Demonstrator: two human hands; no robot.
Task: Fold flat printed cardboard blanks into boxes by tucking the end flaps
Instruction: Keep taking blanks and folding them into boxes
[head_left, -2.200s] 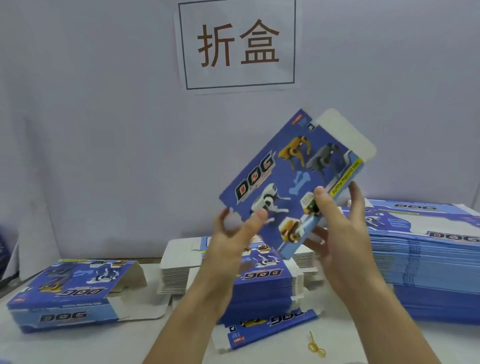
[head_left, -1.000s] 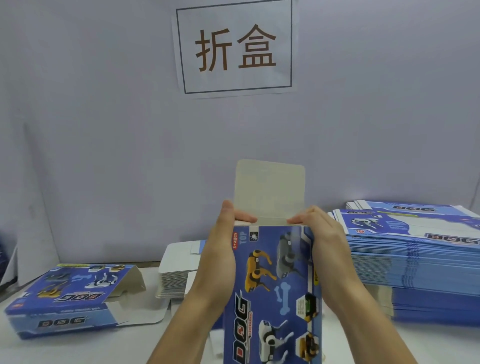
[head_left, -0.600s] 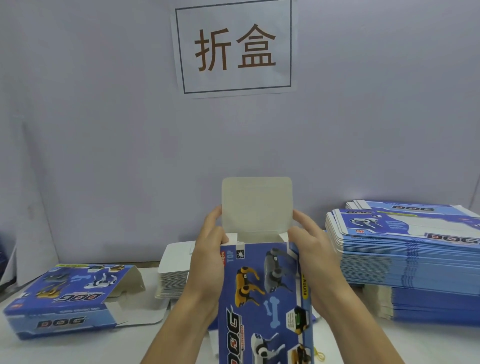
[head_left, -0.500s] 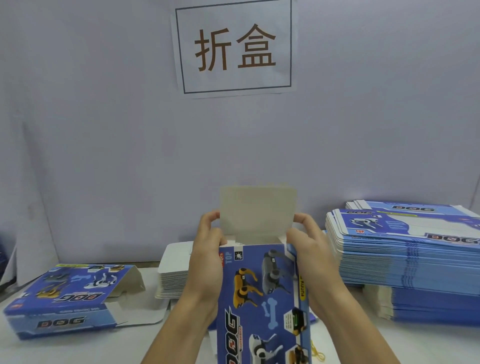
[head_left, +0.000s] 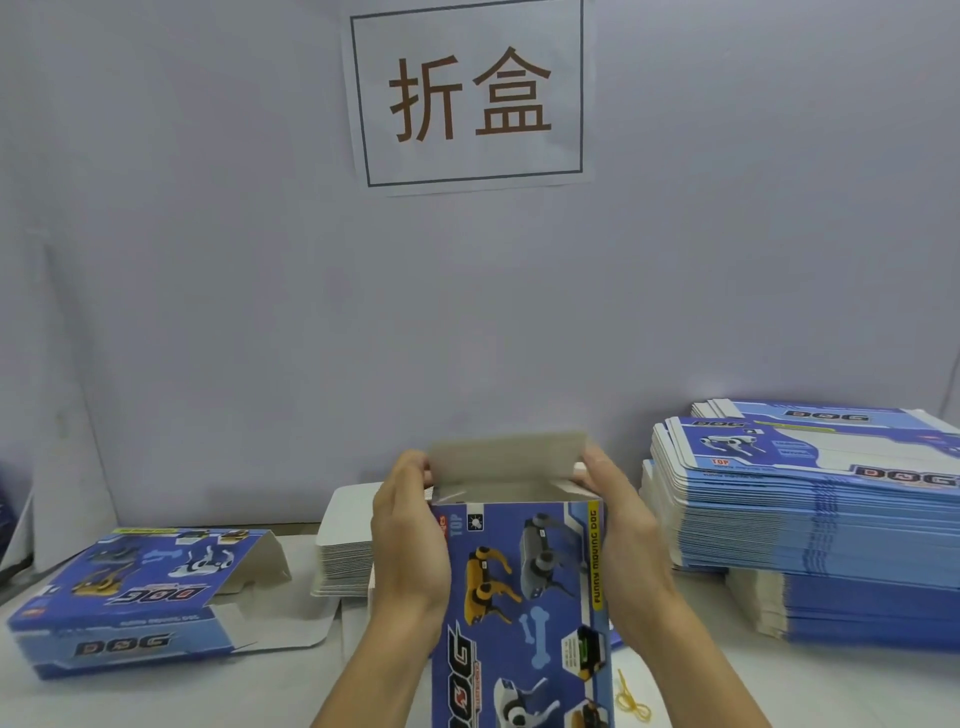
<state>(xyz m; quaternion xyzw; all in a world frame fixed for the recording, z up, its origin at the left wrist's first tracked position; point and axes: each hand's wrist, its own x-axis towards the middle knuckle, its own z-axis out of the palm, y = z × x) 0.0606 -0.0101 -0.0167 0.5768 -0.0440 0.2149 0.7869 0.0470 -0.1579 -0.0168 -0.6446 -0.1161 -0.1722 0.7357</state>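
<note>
I hold a blue printed "DOG" box (head_left: 524, 597) upright in front of me, its top end open. My left hand (head_left: 408, 540) grips the box's left side and my right hand (head_left: 618, 535) grips its right side. The fingertips of both hands press on the grey top flap (head_left: 506, 454), which leans forward over the opening. The small side flaps lie folded inside the opening. The box's lower end is out of view.
A folded box (head_left: 124, 597) with an open end flap lies at the left. A tall stack of flat blanks (head_left: 810, 514) stands at the right. A lower stack of blanks (head_left: 345, 540) sits behind my left hand. A yellow rubber band (head_left: 631, 701) lies on the white table.
The box was turned upright with its top end up. The side flaps went in, and the grey top flap has tipped forward and down from standing straight.
</note>
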